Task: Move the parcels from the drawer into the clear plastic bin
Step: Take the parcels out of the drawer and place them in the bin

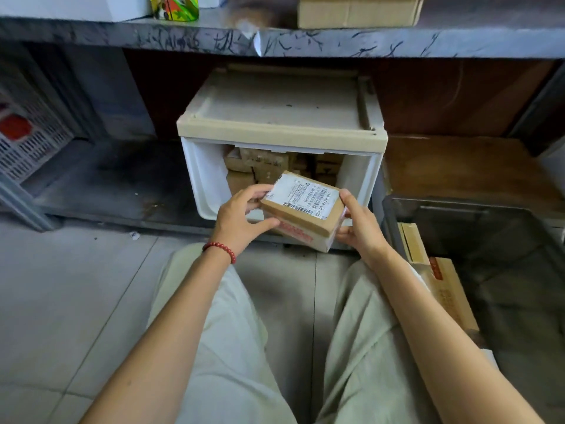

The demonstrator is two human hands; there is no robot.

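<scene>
Since the left hand (244, 217) and right hand (360, 228) both have fingers curled round a labelled parcel (305, 203) (maybe two stacked, hard to tell) just outside the drawer (201, 179), we're mid-carry. Next, I'd guess: swing right and lower it into the clear bin (443, 201), beside the other parcels (449, 289).

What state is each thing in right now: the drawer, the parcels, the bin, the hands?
Drawer: open, pulled out.
Parcels in drawer: stacked inside.
Labelled parcel: lifted, tilted, atop a red-printed parcel, held between both hands.
Clear plastic bin: lidless, with cardboard parcels inside.
Left hand: gripping the stack's left end.
Right hand: gripping its right end.
</scene>
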